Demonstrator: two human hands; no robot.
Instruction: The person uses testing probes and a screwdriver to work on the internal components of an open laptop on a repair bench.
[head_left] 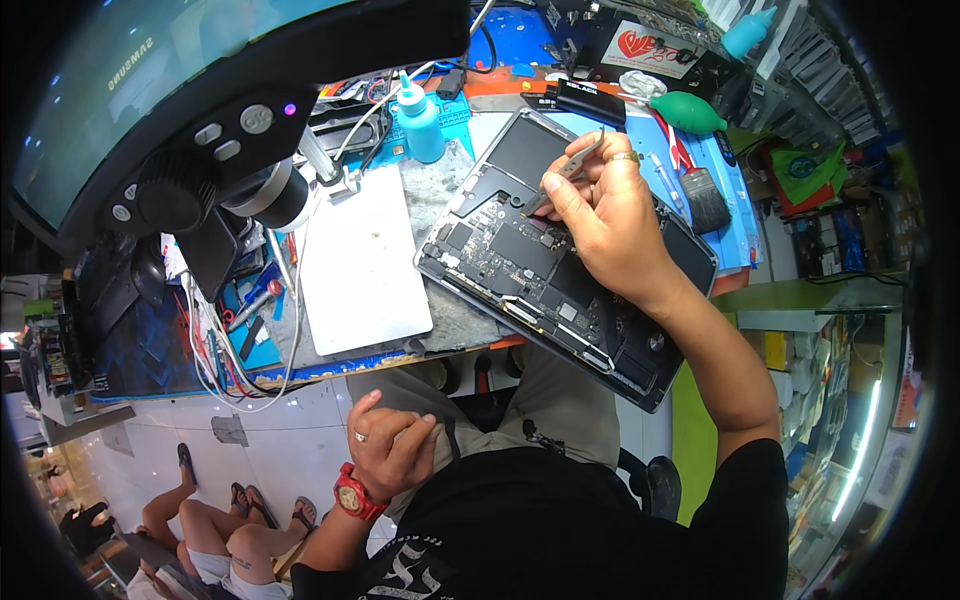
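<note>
An opened laptop lies tilted across the bench's front edge, its dark circuit board and black battery cells bare. Over the board, my right hand is closed on a pair of grey metal tweezers. The lower end of the tweezers is near the board's upper part; I cannot tell if it touches. My left hand, with a red watch at the wrist, hangs above my lap, away from the bench. Its fingers are curled inward, and whatever may be between them is hidden.
A white panel lies left of the laptop, below a microscope with a screen. Behind stands a blue squeeze bottle. A green air blower and a black brush are at the right. Cables dangle over the bench edge.
</note>
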